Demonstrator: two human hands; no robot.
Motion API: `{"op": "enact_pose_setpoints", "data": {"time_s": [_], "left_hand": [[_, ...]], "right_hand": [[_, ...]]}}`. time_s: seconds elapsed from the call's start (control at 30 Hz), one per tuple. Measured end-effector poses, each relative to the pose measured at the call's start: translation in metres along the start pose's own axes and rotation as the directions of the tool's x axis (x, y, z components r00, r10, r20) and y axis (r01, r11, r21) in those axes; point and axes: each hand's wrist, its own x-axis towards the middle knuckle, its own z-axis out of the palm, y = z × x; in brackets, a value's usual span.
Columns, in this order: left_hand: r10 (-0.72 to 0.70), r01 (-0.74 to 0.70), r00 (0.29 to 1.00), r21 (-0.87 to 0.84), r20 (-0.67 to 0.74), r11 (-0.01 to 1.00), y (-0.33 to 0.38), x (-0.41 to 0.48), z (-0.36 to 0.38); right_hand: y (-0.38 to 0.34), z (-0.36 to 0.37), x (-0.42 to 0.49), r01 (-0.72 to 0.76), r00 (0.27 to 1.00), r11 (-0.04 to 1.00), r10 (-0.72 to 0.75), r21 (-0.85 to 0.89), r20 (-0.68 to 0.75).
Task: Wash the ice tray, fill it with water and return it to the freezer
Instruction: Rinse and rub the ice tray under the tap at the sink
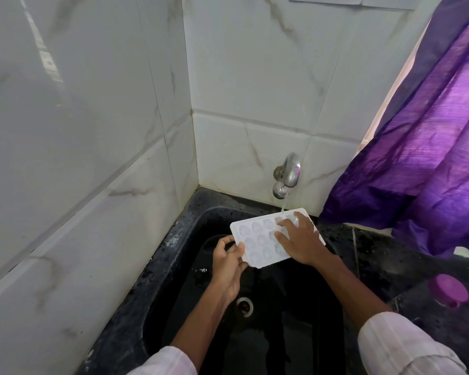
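Observation:
A white plastic ice tray [257, 234] with several rounded cells is held level over the black sink [190, 239]. My left hand [229, 262] grips the tray's near left corner. My right hand [298, 240] lies flat on the tray's right half, fingers spread across the cells. A thin stream of water falls from the chrome tap [289, 173] onto the tray's far right corner. The right hand hides part of the tray.
White marble-look tiles line the walls to the left and behind. A purple curtain [423, 147] hangs at the right, over the dark counter. A bottle with a purple cap [450, 290] stands on the counter at the right. The sink drain [244, 306] lies below the tray.

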Motion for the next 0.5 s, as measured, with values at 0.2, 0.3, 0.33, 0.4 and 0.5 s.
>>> {"op": "enact_pose_setpoints", "data": {"time_s": [0.2,0.3,0.33,0.4,0.5], "left_hand": [[-0.008,0.007,0.999,-0.015,-0.047,1.000,0.004,0.006,0.000],[-0.012,0.010,0.998,-0.019,-0.065,1.000,0.007,0.009,-0.001],[-0.014,0.012,0.997,-0.024,-0.070,1.000,0.008,0.010,-0.001],[-0.019,0.016,0.997,-0.038,-0.078,0.999,0.009,0.012,0.000],[-0.025,0.021,0.997,-0.050,-0.075,0.999,0.011,0.014,-0.001]], "right_hand": [[0.003,0.004,-0.001,0.047,0.996,0.997,-0.042,0.063,-0.077],[0.007,0.005,-0.003,0.090,0.985,0.989,-0.071,0.120,-0.158],[0.008,0.006,-0.004,0.093,0.982,0.988,-0.070,0.124,-0.176],[0.009,0.007,-0.005,0.092,0.978,0.991,-0.071,0.099,-0.199],[0.010,0.007,-0.006,0.107,0.978,0.993,-0.095,0.053,-0.184]]}}
